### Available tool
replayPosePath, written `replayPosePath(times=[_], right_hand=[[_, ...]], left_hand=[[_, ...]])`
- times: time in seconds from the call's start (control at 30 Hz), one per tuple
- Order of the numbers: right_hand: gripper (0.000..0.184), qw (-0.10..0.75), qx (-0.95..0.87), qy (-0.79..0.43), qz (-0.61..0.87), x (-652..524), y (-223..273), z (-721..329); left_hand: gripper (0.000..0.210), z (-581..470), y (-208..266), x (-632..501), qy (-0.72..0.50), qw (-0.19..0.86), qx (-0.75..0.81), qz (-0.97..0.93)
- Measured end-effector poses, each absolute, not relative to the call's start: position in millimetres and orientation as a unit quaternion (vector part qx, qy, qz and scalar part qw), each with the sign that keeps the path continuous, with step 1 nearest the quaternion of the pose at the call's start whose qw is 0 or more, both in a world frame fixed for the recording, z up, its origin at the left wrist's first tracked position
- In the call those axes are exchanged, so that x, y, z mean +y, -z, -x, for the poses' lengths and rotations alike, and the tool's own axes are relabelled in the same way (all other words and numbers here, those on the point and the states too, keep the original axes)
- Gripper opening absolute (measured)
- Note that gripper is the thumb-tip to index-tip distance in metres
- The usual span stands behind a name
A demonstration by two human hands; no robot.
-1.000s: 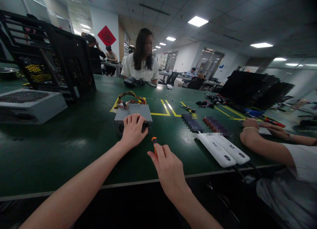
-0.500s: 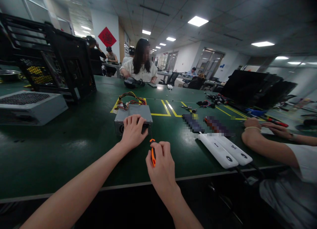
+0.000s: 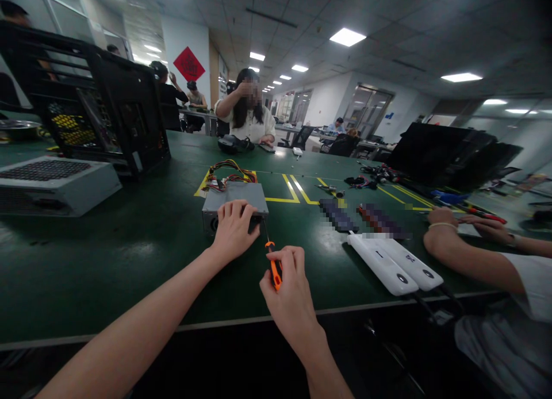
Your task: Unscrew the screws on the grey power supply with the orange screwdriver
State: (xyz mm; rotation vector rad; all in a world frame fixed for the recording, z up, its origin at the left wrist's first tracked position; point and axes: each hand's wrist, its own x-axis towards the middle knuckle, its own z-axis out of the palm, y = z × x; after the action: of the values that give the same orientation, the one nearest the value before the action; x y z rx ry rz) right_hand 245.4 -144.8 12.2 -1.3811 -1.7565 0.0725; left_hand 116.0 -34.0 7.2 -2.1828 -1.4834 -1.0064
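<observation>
Right hand [image 3: 288, 284] has shifted on screwdriver [image 3: 275, 273] since last frame, more orange showing; thumb and fingers clamp its handle, shaft reaching near right corner of PSU [image 3: 244, 192]; left hand [image 3: 233, 229] clasps PSU's near edge; PSU on table [image 3: 77, 272], cables [image 3: 246, 177] behind

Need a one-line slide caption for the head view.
Left hand on a grey metal box, right hand holding an orange-and-black screwdriver toward its front, at a green table.
</observation>
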Motion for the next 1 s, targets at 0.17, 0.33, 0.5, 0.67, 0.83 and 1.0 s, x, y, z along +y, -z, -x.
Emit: replayPosePath(times=[0.17, 0.33, 0.5, 0.67, 0.83, 1.0], right_hand=[[0.022, 0.453, -0.702, 0.018, 0.549, -147.6, -10.8, -246.8], [0.020, 0.467, -0.686, 0.054, 0.555, -145.9, -10.2, -255.6], [0.016, 0.460, -0.676, 0.033, 0.576, -145.3, -9.5, -256.7], [0.023, 0.450, -0.702, 0.033, 0.551, -150.6, -8.4, -244.4], [0.023, 0.447, -0.672, 0.024, 0.590, -149.7, -7.1, -244.0], [0.025, 0.433, -0.657, 0.001, 0.617, -148.2, -5.9, -251.6]], left_hand=[[0.033, -115.2, -7.8, -34.1, 0.356, 0.151, -0.512, 0.767], [0.030, -113.8, -8.5, -34.6, 0.356, 0.146, -0.506, 0.772], [0.031, -112.1, -8.6, -34.8, 0.359, 0.137, -0.500, 0.776], [0.031, -111.2, -8.1, -34.8, 0.361, 0.137, -0.499, 0.776], [0.031, -109.8, -8.4, -35.4, 0.358, 0.139, -0.494, 0.780], [0.031, -109.5, -9.6, -36.2, 0.356, 0.138, -0.493, 0.781]])
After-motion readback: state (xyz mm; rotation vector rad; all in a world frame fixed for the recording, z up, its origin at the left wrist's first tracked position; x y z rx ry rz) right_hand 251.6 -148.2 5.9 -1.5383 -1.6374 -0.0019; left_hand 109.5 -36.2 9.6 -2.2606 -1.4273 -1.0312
